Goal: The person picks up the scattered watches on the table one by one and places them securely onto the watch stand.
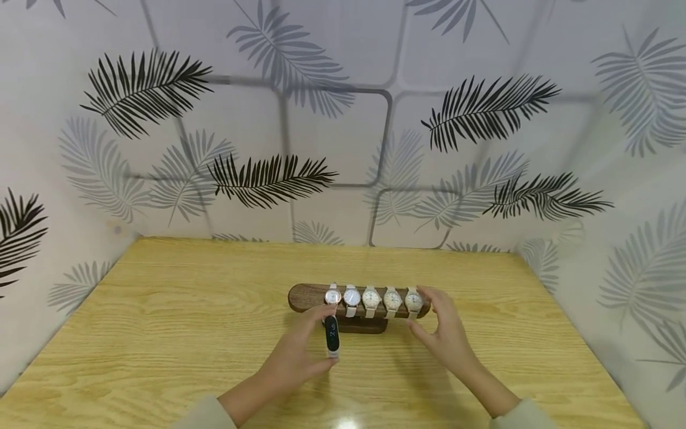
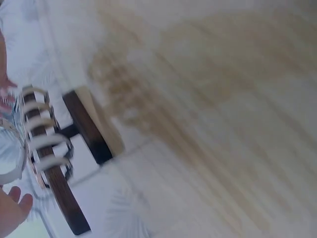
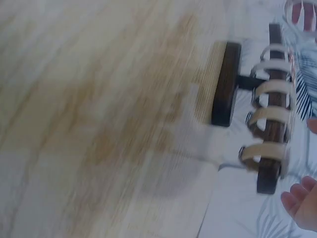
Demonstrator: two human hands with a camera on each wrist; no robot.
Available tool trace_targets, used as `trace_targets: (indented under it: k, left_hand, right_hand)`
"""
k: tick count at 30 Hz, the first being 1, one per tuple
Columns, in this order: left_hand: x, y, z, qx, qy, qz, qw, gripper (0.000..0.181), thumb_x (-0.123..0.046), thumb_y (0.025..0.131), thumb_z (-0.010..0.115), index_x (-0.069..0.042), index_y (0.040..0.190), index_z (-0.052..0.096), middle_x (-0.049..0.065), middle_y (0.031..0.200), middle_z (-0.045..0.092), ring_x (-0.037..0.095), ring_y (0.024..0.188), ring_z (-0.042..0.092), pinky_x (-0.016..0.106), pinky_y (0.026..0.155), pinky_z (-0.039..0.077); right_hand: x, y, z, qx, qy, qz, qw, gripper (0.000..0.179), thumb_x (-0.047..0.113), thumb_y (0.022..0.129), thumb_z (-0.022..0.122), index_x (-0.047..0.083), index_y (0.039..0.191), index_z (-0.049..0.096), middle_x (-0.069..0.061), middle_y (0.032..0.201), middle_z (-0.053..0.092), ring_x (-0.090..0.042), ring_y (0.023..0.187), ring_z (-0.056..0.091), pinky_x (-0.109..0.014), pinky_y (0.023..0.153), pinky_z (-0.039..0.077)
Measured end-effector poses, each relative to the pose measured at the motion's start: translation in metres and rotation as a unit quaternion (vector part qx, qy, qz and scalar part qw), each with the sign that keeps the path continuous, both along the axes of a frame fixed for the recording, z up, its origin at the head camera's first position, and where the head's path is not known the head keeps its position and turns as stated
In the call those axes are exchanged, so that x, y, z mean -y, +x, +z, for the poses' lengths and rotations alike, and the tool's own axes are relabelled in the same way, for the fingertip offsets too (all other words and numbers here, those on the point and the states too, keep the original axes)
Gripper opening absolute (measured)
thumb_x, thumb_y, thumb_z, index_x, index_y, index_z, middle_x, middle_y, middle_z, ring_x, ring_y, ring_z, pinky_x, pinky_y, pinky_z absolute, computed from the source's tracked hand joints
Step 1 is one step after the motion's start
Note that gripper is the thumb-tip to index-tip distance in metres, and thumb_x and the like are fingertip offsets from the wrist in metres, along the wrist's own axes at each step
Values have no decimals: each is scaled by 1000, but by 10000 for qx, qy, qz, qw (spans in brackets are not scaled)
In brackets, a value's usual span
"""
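Note:
In the head view my left hand [image 1: 292,357] holds a fitness band [image 1: 332,333] between thumb and fingers, its black face towards me and its strap white. It overlaps the near edge of a dark wooden watch stand [image 1: 306,298]. Light-strapped wristwatches [image 1: 371,301] sit in a row around the stand's bar; its left end is bare. My right hand [image 1: 447,330] is at the bar's right end, thumb and fingers spread either side of the last watch [image 1: 413,301]. In the right wrist view, a gap shows between its fingertips [image 3: 290,201] and the bar.
The stand's base [image 1: 364,325] rests on a light wood-grain table [image 1: 187,310]. Behind the table rises a wall [image 1: 343,137] with a leaf pattern, and similar walls flank both sides.

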State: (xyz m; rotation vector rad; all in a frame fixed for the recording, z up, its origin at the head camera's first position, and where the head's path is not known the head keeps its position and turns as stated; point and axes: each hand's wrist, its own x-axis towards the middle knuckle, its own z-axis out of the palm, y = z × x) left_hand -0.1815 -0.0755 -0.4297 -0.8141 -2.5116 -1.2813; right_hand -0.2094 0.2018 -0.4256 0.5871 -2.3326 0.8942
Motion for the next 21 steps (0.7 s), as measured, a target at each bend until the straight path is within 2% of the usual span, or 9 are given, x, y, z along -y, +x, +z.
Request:
trace_targets:
  k: [4,7,10,13,16,21]
  left_hand:
    - [15,-7,0,-928,-217,196,9953,77,-9,64,84,-6,131,46,8,133,50,29,122,48,46,99,44]
    - [26,-11,-1,-1272,-327,344,9907,77,-10,62,85,-7,129,47,10,133,50,30,121,48,47,97,45]
    - [37,-14,-1,-1341,-399,530,9888,76,-11,63,85,-8,129,48,12,132,48,33,120,48,48,94,47]
    - [47,-18,0,-1329,-438,710,9876,75,-10,64,85,-10,129,49,12,129,48,34,119,48,48,93,48]
    - [56,-23,0,-1359,-509,905,9853,75,-10,64,84,-10,129,49,12,128,50,35,119,48,50,95,46]
    - [69,-30,-1,-1144,-466,1157,9856,75,-9,65,84,-9,130,47,13,129,51,35,121,45,54,98,42]
  right_hand:
    - [-10,-8,-2,655,181,-21,9977,69,9,71,79,-3,130,45,-26,128,47,-42,118,43,-62,93,39]
    - [-13,-11,-4,1102,290,-24,9935,73,14,73,78,-3,134,41,-27,133,43,-45,123,39,-65,97,36]
    - [-13,-14,-6,1416,329,-26,9894,76,16,75,77,-2,137,38,-28,136,40,-46,125,37,-64,98,35]
    - [-13,-16,-8,1552,354,-70,9872,77,15,76,76,-3,139,36,-28,137,39,-46,125,37,-62,100,35]
    - [-13,-17,-10,1524,394,-147,9874,76,13,76,76,-5,138,35,-28,136,40,-46,125,38,-60,100,36]
    - [-12,-18,-13,1386,431,-203,9892,75,9,76,75,-6,137,36,-29,133,42,-45,122,41,-59,98,39]
